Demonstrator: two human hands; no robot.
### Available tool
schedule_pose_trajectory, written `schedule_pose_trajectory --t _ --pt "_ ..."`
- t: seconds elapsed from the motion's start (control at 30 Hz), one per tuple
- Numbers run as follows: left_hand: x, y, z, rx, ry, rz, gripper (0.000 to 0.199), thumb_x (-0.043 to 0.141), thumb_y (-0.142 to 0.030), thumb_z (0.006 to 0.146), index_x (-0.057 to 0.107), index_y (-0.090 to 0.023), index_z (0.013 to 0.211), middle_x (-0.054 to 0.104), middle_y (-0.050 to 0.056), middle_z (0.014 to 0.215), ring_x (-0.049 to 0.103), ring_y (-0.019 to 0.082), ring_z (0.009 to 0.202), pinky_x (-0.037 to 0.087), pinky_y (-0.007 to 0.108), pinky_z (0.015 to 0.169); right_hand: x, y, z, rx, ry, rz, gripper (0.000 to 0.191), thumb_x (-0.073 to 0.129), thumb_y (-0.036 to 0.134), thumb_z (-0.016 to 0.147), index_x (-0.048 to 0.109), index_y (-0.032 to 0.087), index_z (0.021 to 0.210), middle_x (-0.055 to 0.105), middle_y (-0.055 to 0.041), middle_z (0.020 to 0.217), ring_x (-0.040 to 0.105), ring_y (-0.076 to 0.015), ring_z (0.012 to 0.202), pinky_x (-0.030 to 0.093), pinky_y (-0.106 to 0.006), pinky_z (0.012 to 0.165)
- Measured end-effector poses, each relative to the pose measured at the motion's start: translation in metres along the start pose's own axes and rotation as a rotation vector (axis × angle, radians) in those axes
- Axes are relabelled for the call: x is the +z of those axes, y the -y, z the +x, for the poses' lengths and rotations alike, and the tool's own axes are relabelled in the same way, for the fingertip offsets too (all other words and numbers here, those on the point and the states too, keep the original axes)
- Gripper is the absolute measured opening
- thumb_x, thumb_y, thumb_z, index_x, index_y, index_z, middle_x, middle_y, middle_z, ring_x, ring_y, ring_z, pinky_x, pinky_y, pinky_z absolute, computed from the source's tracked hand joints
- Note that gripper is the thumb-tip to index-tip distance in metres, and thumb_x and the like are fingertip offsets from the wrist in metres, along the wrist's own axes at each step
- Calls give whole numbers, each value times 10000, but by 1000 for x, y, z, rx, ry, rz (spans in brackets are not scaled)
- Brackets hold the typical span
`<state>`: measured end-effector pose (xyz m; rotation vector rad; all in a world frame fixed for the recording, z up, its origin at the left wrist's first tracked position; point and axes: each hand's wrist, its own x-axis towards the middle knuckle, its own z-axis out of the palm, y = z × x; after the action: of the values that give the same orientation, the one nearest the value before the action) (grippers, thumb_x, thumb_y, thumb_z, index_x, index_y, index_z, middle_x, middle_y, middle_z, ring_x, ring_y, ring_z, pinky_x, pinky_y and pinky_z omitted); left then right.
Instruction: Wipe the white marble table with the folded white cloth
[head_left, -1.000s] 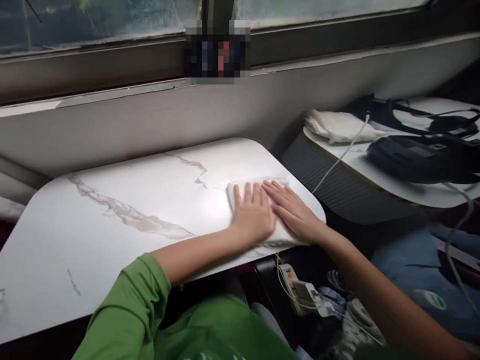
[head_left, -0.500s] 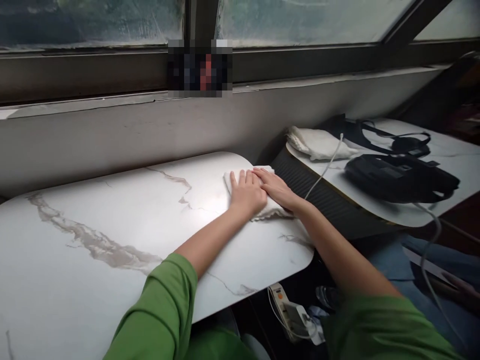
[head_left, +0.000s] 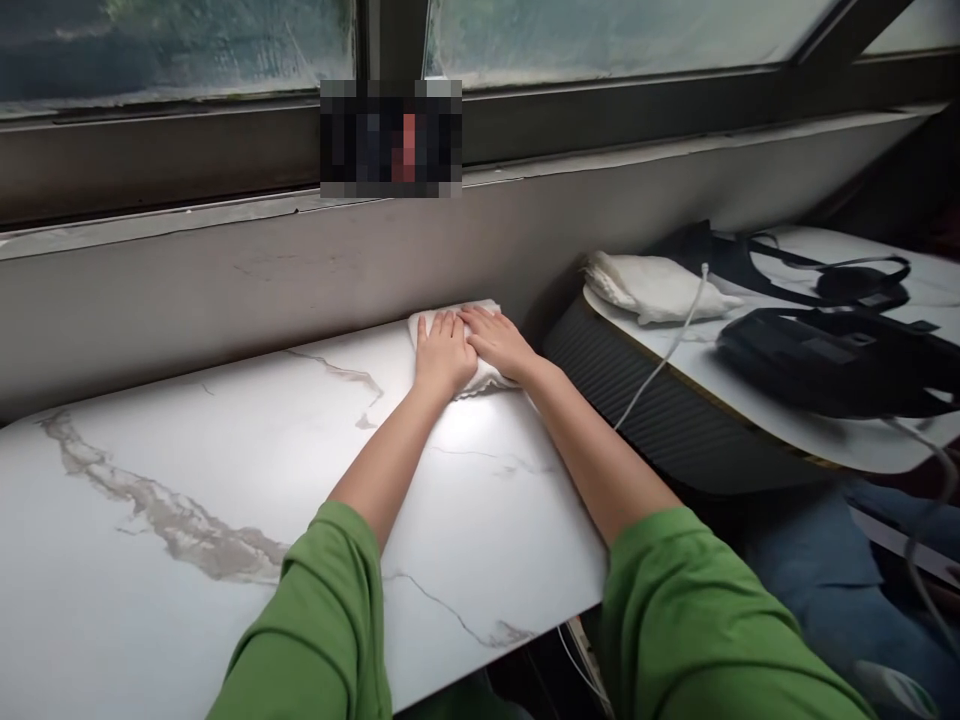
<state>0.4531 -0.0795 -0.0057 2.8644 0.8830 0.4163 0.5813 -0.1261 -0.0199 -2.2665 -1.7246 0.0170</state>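
A folded white cloth point(head_left: 486, 378) lies at the far right end of the marbled white table point(head_left: 322, 450), close to the wall. My left hand point(head_left: 444, 358) presses flat on it with fingers stretched forward. Beside it my right hand point(head_left: 496, 342) also rests flat on the cloth, its fingertips close to those of the left. Both palms cover much of the cloth; only its edges show around them.
A second white table point(head_left: 810, 440) stands to the right across a gap. On it are another folded white cloth point(head_left: 652, 285), a black bag point(head_left: 840, 365) and a white cable point(head_left: 664, 355). Someone's leg in blue jeans point(head_left: 814, 570) is at lower right. Wall and windows point(head_left: 600, 40) run behind.
Both hands and the cloth beneath them have slid away from me and to the left, from the table's right side to its far edge by the wall. The view has shifted slightly.
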Motion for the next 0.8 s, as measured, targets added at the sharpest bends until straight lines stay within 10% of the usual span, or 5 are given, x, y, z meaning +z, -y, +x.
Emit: schedule_pose_trajectory --t 0.17,0.47,0.63,0.8 --pt "-17 -13 -69 144 56 17 530 271 -254 973 367 -42 1449 332 125 1527 269 251 1430 133 490 1191 -4 30 -86 -56 17 -46 592 233 297 934 291 110 1493 334 -122 1538 249 -266 1437 212 -534 1167" --pt "-69 -16 -252 366 66 115 577 331 -297 925 426 -28 1426 358 179 1493 293 358 1408 234 566 1144 -7 159 -254 -141 -113 -49 758 290 296 923 -162 215 1526 227 -46 1561 268 -297 1420 331 -606 1114" --pt "-72 -5 -275 339 15 207 592 332 -324 901 463 -55 1411 389 169 1481 292 344 1411 266 554 1138 -5 176 -250 -241 -114 -43 788 324 290 900 -147 239 1530 292 -61 1541 308 -284 1408 374 -596 1080" --pt "-68 33 -219 195 120 161 599 303 -278 921 362 -9 1453 314 173 1517 272 330 1421 221 550 1154 9 167 -174 -242 -83 -6 678 294 245 913 78 232 1555 376 -73 1516 303 -246 1417 287 -549 1136"
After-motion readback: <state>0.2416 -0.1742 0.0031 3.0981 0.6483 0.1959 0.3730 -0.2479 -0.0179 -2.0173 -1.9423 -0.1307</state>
